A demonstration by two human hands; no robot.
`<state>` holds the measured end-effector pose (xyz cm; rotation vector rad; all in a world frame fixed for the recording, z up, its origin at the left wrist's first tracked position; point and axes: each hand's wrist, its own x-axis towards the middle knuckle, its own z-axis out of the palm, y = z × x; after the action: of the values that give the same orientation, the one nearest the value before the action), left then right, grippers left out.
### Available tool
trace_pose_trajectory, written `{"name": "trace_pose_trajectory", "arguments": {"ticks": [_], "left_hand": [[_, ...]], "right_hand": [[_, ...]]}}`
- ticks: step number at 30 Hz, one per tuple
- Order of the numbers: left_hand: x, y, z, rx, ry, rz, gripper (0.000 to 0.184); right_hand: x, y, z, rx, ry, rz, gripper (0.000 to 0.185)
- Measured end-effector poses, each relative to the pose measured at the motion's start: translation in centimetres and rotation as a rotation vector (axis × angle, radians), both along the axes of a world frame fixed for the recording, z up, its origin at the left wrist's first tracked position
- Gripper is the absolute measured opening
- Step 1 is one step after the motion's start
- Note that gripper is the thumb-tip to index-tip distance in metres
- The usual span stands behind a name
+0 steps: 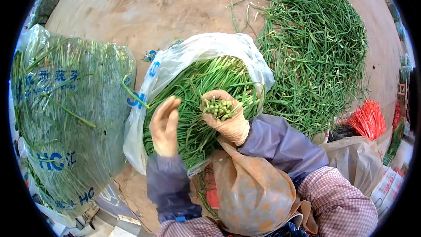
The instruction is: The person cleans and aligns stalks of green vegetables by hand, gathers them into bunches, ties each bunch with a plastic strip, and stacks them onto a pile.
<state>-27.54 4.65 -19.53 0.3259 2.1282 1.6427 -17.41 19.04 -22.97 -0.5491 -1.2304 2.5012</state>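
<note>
My right hand [230, 125] is closed round a bunch of long green stalks that look like garlic scapes [218, 108], their cut ends facing up toward me. To its left, my left hand [165, 125] is held upright with fingers stretched, slightly blurred, and nothing in it. Both hands are over a clear plastic bag [206, 41] with blue print, its mouth rolled wide. Inside lie many more green stalks [188, 83]. The lower part of the held bunch is hidden by my hand.
A full printed bag of greens [74, 127] stands at left. A large loose heap of green stalks [315, 48] covers the floor [175, 4] at upper right. Red ties [369, 119] stick up at right, near a brown plastic sheet [355, 158]. An apron [254, 188] covers my lap.
</note>
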Motion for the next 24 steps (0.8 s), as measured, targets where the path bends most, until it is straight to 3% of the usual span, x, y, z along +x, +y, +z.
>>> {"name": "trace_pose_trajectory", "arguments": {"ticks": [2, 4, 5, 7, 10, 18, 21, 24], "left_hand": [[-2.8, 2.0, -2.0, 0.009, 0.038, -0.199, 0.039], [-4.2, 5.8, -3.2, -0.268, 0.411, -0.376, 0.070], [-4.3, 7.0, -5.2, -0.406, 0.456, -0.434, 0.085], [-5.5, 9.2, -7.9, -0.462, 0.226, -0.578, 0.088], [-5.3, 11.1, -6.9, -0.784, 0.295, -0.646, 0.084], [-4.1, 11.2, -6.2, -0.689, 0.452, -0.503, 0.056], [-3.9, 10.8, -4.9, -0.712, 0.399, -0.458, 0.051], [-4.1, 9.0, -3.9, -0.325, 0.048, -0.324, 0.041]], "right_hand": [[0.0, 0.1, 0.3, 0.014, 0.012, 0.054, 0.035], [-0.3, 0.4, 0.6, 0.019, 0.042, 0.013, 0.033], [-0.3, 0.6, 0.5, 0.022, 0.057, -0.010, 0.033], [0.6, 0.9, -0.8, 0.009, 0.024, 0.032, 0.039], [2.3, 0.9, 0.2, -0.118, -0.014, 0.071, 0.038], [4.4, 2.2, 6.1, -0.224, 0.104, 0.341, 0.045], [4.8, 4.1, 5.4, -0.366, 0.127, 0.126, 0.045], [4.8, 6.6, 1.6, -0.300, 0.037, -0.086, 0.040]]}}
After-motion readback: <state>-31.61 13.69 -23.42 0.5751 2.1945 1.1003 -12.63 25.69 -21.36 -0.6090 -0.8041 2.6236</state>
